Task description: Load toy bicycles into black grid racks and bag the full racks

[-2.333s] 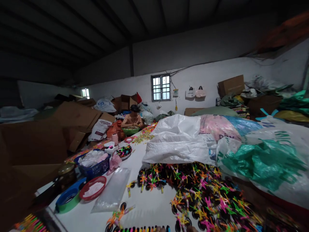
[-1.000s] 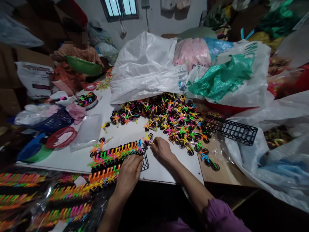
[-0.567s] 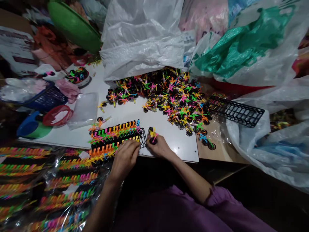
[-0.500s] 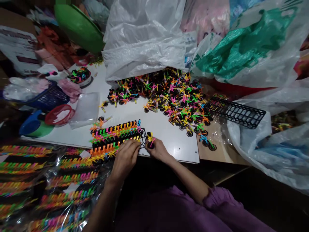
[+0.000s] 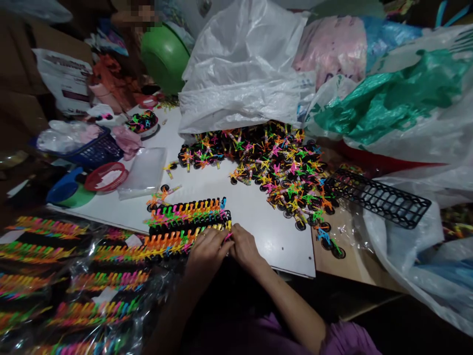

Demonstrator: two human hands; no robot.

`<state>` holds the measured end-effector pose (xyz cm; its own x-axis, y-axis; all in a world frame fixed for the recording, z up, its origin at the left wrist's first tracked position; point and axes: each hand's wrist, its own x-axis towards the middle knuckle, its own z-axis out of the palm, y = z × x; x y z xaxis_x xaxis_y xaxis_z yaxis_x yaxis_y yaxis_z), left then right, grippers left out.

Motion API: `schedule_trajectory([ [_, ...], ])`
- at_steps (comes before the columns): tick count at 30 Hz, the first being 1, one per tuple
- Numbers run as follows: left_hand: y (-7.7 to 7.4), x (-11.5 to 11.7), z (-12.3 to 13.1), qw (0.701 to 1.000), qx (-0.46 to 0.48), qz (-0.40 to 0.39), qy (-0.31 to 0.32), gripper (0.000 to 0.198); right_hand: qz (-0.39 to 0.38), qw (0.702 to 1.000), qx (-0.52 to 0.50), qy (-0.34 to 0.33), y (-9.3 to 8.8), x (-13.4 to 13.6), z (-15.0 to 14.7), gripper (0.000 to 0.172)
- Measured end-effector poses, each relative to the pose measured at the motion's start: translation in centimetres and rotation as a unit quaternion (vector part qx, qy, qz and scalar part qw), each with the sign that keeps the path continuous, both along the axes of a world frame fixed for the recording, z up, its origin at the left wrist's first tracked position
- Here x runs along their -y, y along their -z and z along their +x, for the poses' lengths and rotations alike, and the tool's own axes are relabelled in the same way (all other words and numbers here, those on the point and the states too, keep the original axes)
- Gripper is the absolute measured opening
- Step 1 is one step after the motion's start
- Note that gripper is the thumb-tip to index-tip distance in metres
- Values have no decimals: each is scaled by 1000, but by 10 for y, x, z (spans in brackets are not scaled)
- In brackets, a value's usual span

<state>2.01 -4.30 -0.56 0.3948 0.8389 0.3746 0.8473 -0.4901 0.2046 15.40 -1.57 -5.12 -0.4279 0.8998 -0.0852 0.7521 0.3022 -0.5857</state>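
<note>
Black plastic rack, loaded with rows of miniature toy bicycles, lies flat on a white board, lower centre of frame. Long axis runs roughly left to right, rising slightly to the right; the bicycles stand in rows along it. Left hand and right hand meet at the rack's right end, on its near side, and touch each other. Left hand curled, fingers over the near row; grip on the rack cannot be confirmed. Right hand closed at the fingertips on a small toy bicycle, mostly hidden, with only a pink sliver showing, so its direction cannot be read. Loose pile of toy bicycles lies upper right of the hands. Unfilled black rack lies further right, tilted downward to the right.
</note>
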Motion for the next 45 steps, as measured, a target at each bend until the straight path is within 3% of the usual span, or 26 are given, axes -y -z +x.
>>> schedule_trajectory([
  [5,3,-1,2,999,1,47,-15,19,12,1000,-3,-18,2,-4,-1,19],
  [10,13,0,-2,998,40,40,-25,19,-75,989,-92,-86,-7,-39,29,16],
  [15,17,-3,-7,997,47,64,-5,19,75,993,41,86,-35,-121,33,27],
  [19,17,-3,-7,997,9,80,-7,20,90,971,177,130,-33,-166,7,32],
  [22,19,-4,-7,996,6,87,-35,21,78,972,183,126,-24,-163,6,32],
  [25,20,-8,-7,997,19,74,-23,20,52,980,145,126,-20,-139,24,25],
  [28,18,-14,-7,998,25,54,1,19,11,989,41,143,-19,-114,44,17],
  [30,16,-16,-6,999,29,45,-3,17,-58,983,-75,158,-16,-104,51,14],
  [32,13,-15,-4,999,36,39,-12,17,-166,938,-242,185,-12,-103,54,20],
  [35,3,-15,-2,998,60,32,-15,16,-261,809,-481,215,-9,-111,53,28],
  [36,-3,-16,-2,997,72,33,-21,16,-266,785,-515,220,-9,-114,53,29],
  [37,-9,-19,-1,995,84,38,-30,17,-270,780,-520,220,-10,-114,52,29],
  [38,-16,-24,-1,994,94,45,-42,18,-274,792,-501,215,-12,-113,51,28],
  [40,-27,-37,0,992,95,55,-63,19,-257,853,-414,189,-15,-101,51,27],
  [43,-30,-60,3,997,51,12,-61,19,-120,958,-215,147,-20,-68,57,22],
  [45,-23,-71,4,998,15,-29,-49,19,-23,988,-62,137,-24,-47,62,18],
])
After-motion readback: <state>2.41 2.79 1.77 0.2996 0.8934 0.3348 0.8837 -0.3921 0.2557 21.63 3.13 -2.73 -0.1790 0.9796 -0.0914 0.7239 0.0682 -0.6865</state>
